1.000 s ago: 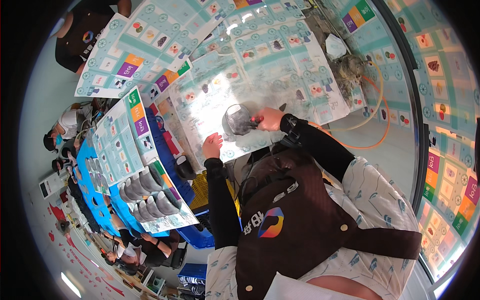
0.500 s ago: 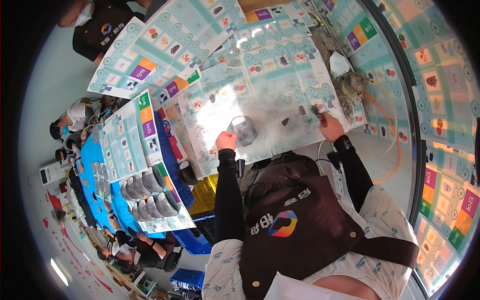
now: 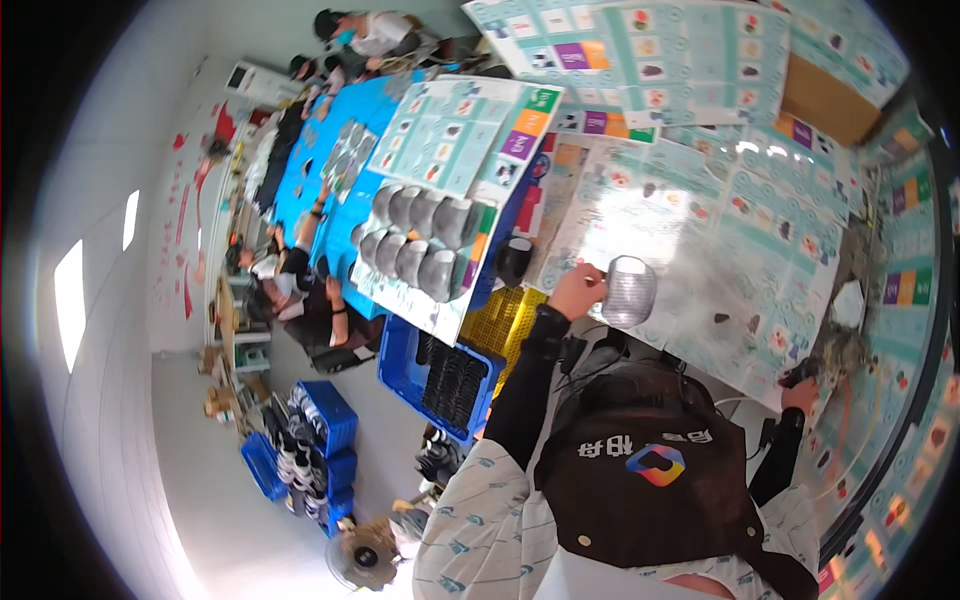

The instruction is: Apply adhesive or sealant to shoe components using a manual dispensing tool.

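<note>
My left hand is closed on the near left edge of a grey, rounded, cup-like piece with a shiny, ribbed-looking face. The piece is held over the near edge of the worktable. Far to the right, my right hand is closed round a small dark tool whose kind I cannot make out. This hand is low by the table's right corner. Under both hands, the table sheet is printed in pale teal and smeared with grey dust. Two small dark bits lie on it between my hands.
To the left, a board bears several similar grey pieces in rows. A dark cup-shaped piece sits between board and table. Below stand a yellow crate and a blue crate. Other people work along a blue table.
My view has swung left. The grey piece, earlier lying on the sheet beside my closed left hand, is now held in it. My right hand has moved farther right with the dark tool.
</note>
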`<state>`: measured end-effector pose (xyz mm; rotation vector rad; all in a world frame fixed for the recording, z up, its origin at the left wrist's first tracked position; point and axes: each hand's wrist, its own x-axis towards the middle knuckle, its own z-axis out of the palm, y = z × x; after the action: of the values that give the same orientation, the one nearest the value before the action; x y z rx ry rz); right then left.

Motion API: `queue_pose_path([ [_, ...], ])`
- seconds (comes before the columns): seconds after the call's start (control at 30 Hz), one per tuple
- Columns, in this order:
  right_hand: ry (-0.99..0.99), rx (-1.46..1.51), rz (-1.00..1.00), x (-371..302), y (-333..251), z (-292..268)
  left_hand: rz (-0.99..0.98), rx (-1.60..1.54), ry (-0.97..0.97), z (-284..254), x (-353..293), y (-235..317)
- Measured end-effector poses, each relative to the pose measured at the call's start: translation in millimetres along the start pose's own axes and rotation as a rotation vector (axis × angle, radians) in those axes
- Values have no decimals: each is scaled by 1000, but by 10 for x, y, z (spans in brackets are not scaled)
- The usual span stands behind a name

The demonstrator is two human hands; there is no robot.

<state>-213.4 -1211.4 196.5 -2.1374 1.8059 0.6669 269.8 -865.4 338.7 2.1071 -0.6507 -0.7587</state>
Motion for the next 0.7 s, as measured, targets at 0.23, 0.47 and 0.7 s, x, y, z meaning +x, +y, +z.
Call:
queue_pose_path([
  [0.23, 373, 149, -202, -87, -287, -202, -221, -648, 557, -1547, -1182, -671],
  [0.47, 465, 208, -504, -169, -846, -337, -243, -570, 1057, -3201, -2269, -2291],
  [0.7, 548, 269, -603, -959, -1762, -546, -244, -992, 1102, -4062, -1989, -3291],
])
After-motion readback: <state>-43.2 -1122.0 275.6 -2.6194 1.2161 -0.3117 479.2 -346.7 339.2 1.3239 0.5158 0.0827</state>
